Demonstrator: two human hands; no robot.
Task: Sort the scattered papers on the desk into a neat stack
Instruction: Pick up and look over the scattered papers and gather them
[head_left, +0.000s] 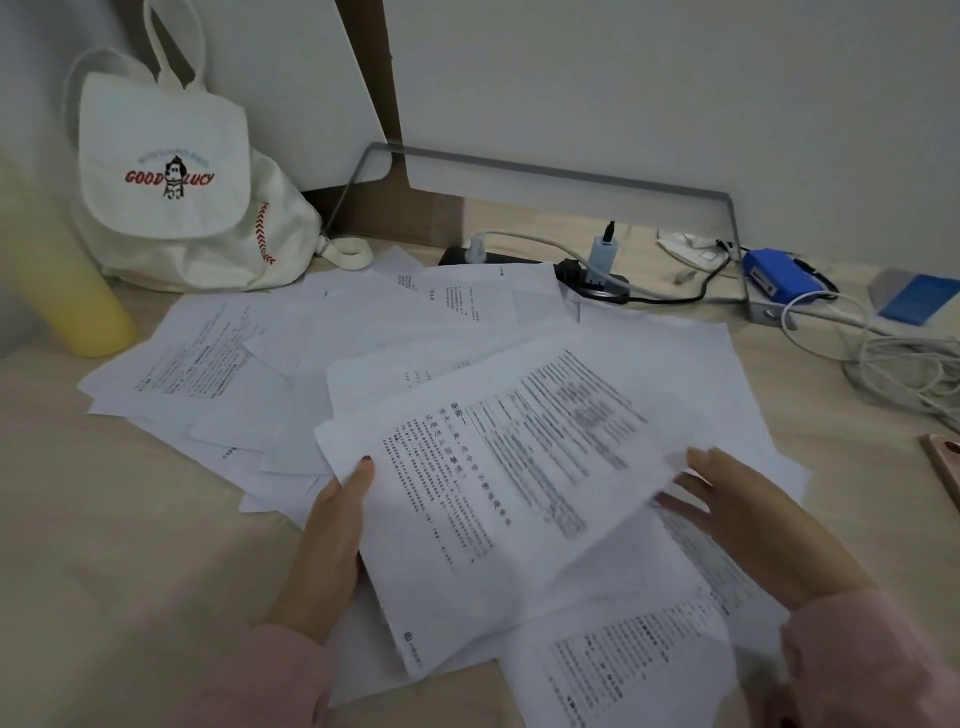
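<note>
Several white printed sheets lie scattered and overlapping across the light wooden desk. The loose spread reaches from the yellow cup to the power strip. My left hand grips the left edge of a small bundle of printed sheets, thumb on top, lifting it slightly above the others. My right hand rests with fingers spread on the bundle's right edge, partly blurred by motion. Another printed sheet lies below, near the front edge.
A white "GOOD LUCK" backpack leans at the back left beside a yellow cup. A black power strip with plugs, a blue box, tangled white cables and a pink object occupy the right.
</note>
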